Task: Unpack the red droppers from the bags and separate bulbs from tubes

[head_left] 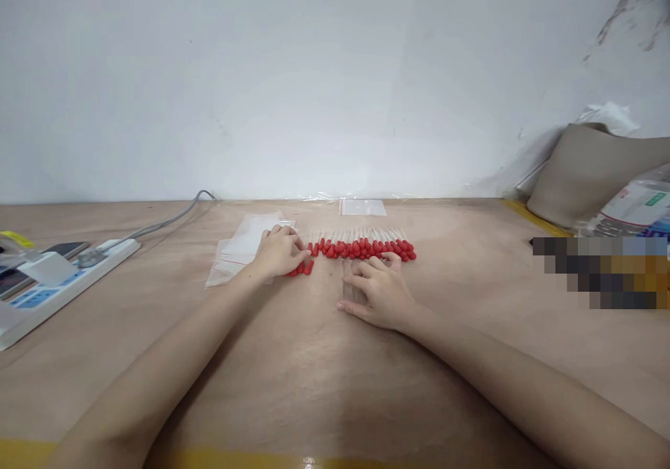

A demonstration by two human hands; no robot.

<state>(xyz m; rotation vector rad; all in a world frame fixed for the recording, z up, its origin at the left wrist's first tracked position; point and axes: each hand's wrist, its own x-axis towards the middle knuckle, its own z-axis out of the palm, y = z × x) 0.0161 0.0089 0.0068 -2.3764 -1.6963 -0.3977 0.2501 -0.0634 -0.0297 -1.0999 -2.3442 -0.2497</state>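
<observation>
A row of droppers with red rubber bulbs (pixel 361 249) lies across the middle of the table, their thin clear tips pointing at the wall. My left hand (pixel 281 250) is curled over the left end of the row. Several red-bulbed droppers (pixel 308 267) show from under its fingers, and most of their length is hidden by the hand. My right hand (pixel 381 291) rests with its fingers apart at the near side of the row. Clear tubes (pixel 352 292) lie beneath its fingers, and its fingertips touch the red bulbs.
Clear zip bags (pixel 225 265) lie beside my left hand, and another small bag (pixel 362 208) is near the wall. A white power strip (pixel 68 284) with a grey cable (pixel 172 219) is at the left. A brown container (pixel 586 176) and a plastic bottle (pixel 636 207) are at the right.
</observation>
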